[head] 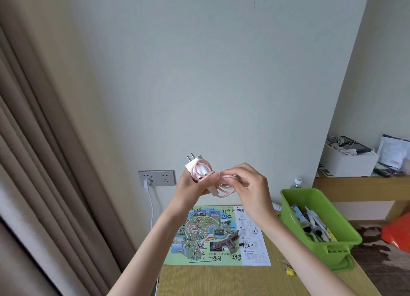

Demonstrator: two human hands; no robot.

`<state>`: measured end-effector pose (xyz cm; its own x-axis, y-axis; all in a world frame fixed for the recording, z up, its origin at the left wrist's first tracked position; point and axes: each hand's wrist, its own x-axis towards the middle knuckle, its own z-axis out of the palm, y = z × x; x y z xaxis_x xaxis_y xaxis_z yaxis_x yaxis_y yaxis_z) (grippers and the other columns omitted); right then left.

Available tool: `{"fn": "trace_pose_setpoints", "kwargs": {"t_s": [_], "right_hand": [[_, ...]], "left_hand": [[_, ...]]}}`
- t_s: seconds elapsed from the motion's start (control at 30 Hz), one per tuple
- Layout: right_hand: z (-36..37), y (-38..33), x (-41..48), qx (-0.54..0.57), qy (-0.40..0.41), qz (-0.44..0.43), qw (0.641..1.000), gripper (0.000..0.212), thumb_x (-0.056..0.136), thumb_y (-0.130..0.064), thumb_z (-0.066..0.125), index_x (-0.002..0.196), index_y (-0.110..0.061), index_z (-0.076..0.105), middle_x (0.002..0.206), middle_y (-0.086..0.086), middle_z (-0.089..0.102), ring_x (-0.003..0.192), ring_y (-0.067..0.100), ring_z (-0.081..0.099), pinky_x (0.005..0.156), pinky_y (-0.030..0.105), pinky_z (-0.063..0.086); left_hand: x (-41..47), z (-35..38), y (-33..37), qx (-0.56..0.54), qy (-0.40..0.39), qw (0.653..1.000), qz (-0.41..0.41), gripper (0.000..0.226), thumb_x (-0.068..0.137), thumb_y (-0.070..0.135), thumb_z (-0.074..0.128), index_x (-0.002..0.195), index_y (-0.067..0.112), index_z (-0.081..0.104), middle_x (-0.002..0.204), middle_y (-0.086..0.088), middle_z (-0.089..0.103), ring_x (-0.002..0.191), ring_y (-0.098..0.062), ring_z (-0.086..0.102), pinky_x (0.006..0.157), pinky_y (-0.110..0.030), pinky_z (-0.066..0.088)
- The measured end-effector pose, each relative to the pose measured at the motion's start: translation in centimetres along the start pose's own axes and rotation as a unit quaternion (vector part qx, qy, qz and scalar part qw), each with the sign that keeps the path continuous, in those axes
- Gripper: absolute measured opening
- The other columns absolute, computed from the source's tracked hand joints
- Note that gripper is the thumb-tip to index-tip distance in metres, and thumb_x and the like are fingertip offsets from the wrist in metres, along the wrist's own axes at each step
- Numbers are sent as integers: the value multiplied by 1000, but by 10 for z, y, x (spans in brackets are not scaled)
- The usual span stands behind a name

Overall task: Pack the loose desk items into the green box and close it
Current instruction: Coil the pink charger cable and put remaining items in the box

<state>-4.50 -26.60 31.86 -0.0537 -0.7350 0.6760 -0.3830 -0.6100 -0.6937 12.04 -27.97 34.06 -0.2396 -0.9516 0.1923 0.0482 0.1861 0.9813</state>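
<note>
Head view faces the wall (221, 73) (hands (195, 182) close below).

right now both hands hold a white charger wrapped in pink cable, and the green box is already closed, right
Not closed: the head view shows the green box open, with items inside. The rest stands: left hand and right hand hold the white charger and pink cable.
</note>
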Motion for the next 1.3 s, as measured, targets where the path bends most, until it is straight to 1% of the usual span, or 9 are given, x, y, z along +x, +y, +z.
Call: {"fn": "trace_pose_setpoints", "kwargs": {"t_s": [0.17, 0.3, 0.4, 0.6, 0.77, 0.83, 0.97, 1.2, 1.3], "right_hand": [[-11, -2, 9, 64, -39, 81, 994, 14, 82, -8, 74, 89, -19, 79, 86, 1, 70, 84, 17, 67, 76, 38, 54], [-10, -3, 11, -23, -51, 51, 997, 11, 82, -7, 74, 86, -17, 77, 81, -3, 72, 77, 18, 68, 72, 39, 55], [-13, -3, 14, 17, -69, 80, 994, 12, 81, -4, 74, 86, -14, 76, 80, -1, 74, 74, 14, 69, 69, 28, 55], [-29, -5, 19, 235, -133, 228, 935, 24, 87, -3, 67, 109, 0, 58, 88, 16, 70, 80, 20, 67, 73, 25, 54], [-26, -7, 11, 120, -92, 144, 978, 15, 88, 2, 65, 84, -6, 53, 83, 24, 63, 78, 23, 62, 75, 35, 50], [-25, -6, 6, 33, -84, 90, 992, 15, 87, 2, 65, 83, -7, 54, 84, 14, 63, 80, 17, 63, 73, 31, 49], [-29, -3, -12, -170, -53, -10, 984, 13, 85, -7, 70, 85, -17, 62, 89, -14, 51, 83, 7, 55, 68, 27, 48], [-50, 8, -36, -203, -24, 47, 978, 16, 79, 5, 62, 81, -11, 62, 80, -6, 55, 68, 6, 51, 63, 14, 40], [-65, 18, -45, -151, -51, 132, 978, 12, 81, 0, 60, 82, -12, 65, 82, -4, 59, 70, 6, 54, 64, 18, 40]], "left_hand": [[2, -3, 1, 5, -15, 1000, -4, 37, 90, 23, 67, 96, -12, 58, 89, -32, 69, 91, -28, 70, 83, -33, 58], [2, -2, -1, 14, -11, 1000, -16, 38, 91, 26, 66, 85, -11, 60, 86, -32, 67, 82, -21, 70, 72, -25, 56], [1, -2, -2, 5, -8, 1000, -27, 33, 90, 27, 65, 78, -3, 61, 91, -32, 67, 84, -27, 69, 69, -23, 55], [-3, -5, 6, -44, -44, 996, -70, 40, 95, 26, 60, 66, -2, 57, 101, -40, 60, 100, -40, 64, 97, -46, 49], [-4, 0, 3, -100, -65, 986, -118, 40, 96, 23, 56, 64, -1, 59, 92, -22, 62, 90, -23, 62, 95, -37, 48], [-5, 4, 1, -127, -76, 980, -136, 38, 95, 24, 57, 63, 7, 67, 90, -17, 64, 87, -22, 59, 90, -33, 49], [-7, 16, -10, -155, -81, 973, -152, 31, 93, 28, 58, 100, 2, 74, 76, -5, 70, 75, -16, 60, 76, -25, 52], [-9, 56, -38, -141, -83, 981, -103, 33, 96, 26, 58, 107, -2, 71, 95, -26, 70, 91, -21, 70, 79, -26, 56], [-10, 75, -46, -106, -76, 988, -77, 37, 94, 24, 62, 94, -13, 64, 98, -21, 73, 100, -25, 71, 75, -23, 54]]}}
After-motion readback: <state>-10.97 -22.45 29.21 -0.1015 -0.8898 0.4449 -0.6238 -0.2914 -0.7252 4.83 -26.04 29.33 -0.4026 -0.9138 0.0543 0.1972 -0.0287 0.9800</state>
